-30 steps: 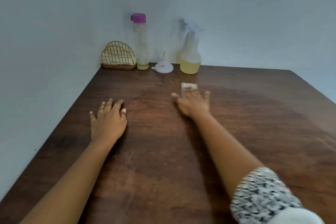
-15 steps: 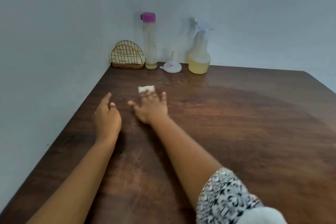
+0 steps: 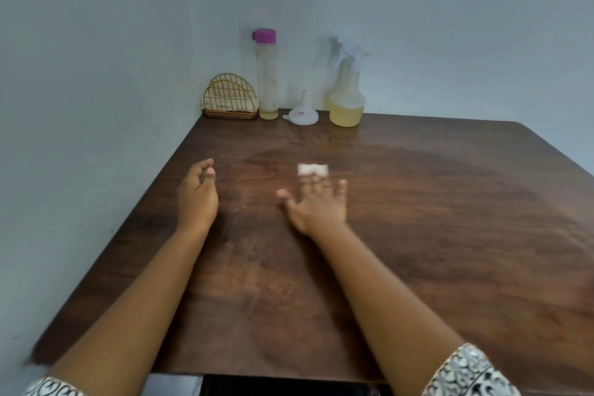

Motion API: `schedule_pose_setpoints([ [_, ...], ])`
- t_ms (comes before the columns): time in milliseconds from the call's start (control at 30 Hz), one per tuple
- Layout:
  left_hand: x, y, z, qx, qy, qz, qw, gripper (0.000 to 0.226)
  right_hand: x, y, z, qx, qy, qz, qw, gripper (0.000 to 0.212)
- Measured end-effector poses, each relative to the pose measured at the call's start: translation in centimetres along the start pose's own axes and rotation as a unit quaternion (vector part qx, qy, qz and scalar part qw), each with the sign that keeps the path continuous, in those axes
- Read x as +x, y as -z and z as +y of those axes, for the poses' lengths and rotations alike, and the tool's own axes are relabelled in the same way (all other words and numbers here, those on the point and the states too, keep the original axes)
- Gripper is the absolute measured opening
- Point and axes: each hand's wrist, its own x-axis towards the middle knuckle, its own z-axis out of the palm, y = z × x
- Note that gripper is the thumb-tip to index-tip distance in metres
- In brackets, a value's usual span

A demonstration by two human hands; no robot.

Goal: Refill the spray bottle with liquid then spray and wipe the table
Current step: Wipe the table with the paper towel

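The right hand [image 3: 316, 207] lies flat on the dark brown wooden table [image 3: 450, 235], fingers spread, pressing a small folded white cloth [image 3: 312, 169] under its fingertips; it pins the cloth rather than closing around it. The hand and cloth are blurred. Half a second ago the same hand and cloth sat further toward nine o'clock, close beside the left hand; a second ago they were out toward three o'clock, so the cloth has swept left and has now come back right, to about the table's middle. The left hand [image 3: 197, 194] rests on its edge at nine o'clock from the right hand, fingers loosely curled and holding nothing; a second ago it lay palm down with the fingers flat.

A duller, damp-looking patch spreads across the wood around and to three o'clock of the cloth. Along the far edge at twelve o'clock, against the pale blue wall [image 3: 96, 74], the clear plastic spray bottle [image 3: 347, 96] with a white trigger head stands upright, its base filled with pale yellow liquid. At nine o'clock from it lies a small white plastic funnel [image 3: 303, 112], spout up, then a tall clear bottle with a purple cap [image 3: 266, 74], then a gold wire napkin holder [image 3: 230, 100] in the corner. These four stand as before. Patterned black-and-white sleeves [image 3: 466, 373] show at six o'clock.
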Motion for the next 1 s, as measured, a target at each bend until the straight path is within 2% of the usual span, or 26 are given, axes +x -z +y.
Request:
schedule_pose_setpoints([
  [100, -0.6, 0.8, -0.6, 0.022, -0.024, -0.022, 0.999, 0.034, -5.8, -1.8, -5.5, 0.017, 0.132, -0.005, 0.991, 0.077],
  [167, -1.1, 1.0, -0.7, 0.055, -0.039, -0.041, 0.997, 0.034, -8.1, -2.1, -4.4, 0.020, 0.145, -0.008, 0.989, 0.075],
  [233, -1.6, 0.8, -0.7, 0.129, -0.057, -0.071, 0.987, 0.035, -8.8, -1.7, -0.2, 0.014, 0.085, 0.014, 0.996, 0.076],
  [300, -2.1, 0.5, -0.7, 0.219, -0.096, -0.097, 0.966, 0.036, -9.3, -0.7, 5.4, 0.002, -0.021, 0.021, 1.000, 0.078],
  [367, -2.2, 0.4, -0.6, 0.255, -0.114, -0.102, 0.955, 0.037, -10.2, 0.4, 9.1, 0.001, -0.115, 0.005, 0.993, 0.080],
  [433, -2.2, 0.3, -0.6, 0.268, -0.112, -0.105, 0.951, 0.036, -11.0, 0.3, 8.9, 0.004, -0.141, 0.003, 0.990, 0.083],
  [467, -2.1, 0.2, -0.7, 0.284, -0.116, -0.112, 0.945, 0.036, -11.5, -0.1, 7.5, 0.007, -0.117, 0.007, 0.993, 0.084],
  [600, -2.3, -0.9, -1.1, 0.404, -0.136, -0.158, 0.890, 0.046, -15.9, -2.1, -0.2, 0.043, 0.082, -0.003, 0.996, 0.089],
  [667, -2.9, -1.3, -1.2, 0.430, -0.132, -0.159, 0.879, 0.051, -17.0, -2.1, 0.7, 0.039, 0.090, -0.017, 0.995, 0.096],
  [733, -3.5, -1.7, -1.0, 0.437, -0.129, -0.155, 0.877, 0.054, -16.8, -1.6, 5.7, 0.026, 0.017, 0.015, 0.999, 0.098],
  [800, -4.2, -2.3, -0.5, 0.426, -0.145, -0.160, 0.878, 0.053, -16.8, -0.5, 13.2, 0.000, -0.100, 0.042, 0.994, 0.088],
  [833, -4.6, -2.8, -0.2, 0.418, -0.158, -0.164, 0.879, 0.053, -17.1, 0.4, 17.3, -0.006, -0.165, 0.050, 0.985, 0.086],
  [900, -5.3, -4.2, 0.6, 0.399, -0.186, -0.178, 0.880, 0.052, -18.7, 2.4, 23.8, -0.007, -0.289, 0.035, 0.957, 0.093],
  [967, -5.9, -5.9, 1.5, 0.376, -0.201, -0.189, 0.885, 0.051, -19.1, 3.3, 26.5, 0.014, -0.350, 0.019, 0.936, 0.101],
  [1000, -6.2, -6.6, 1.9, 0.367, -0.203, -0.192, 0.887, 0.050, -18.4, 3.2, 26.1, 0.023, -0.352, 0.019, 0.936, 0.102],
])
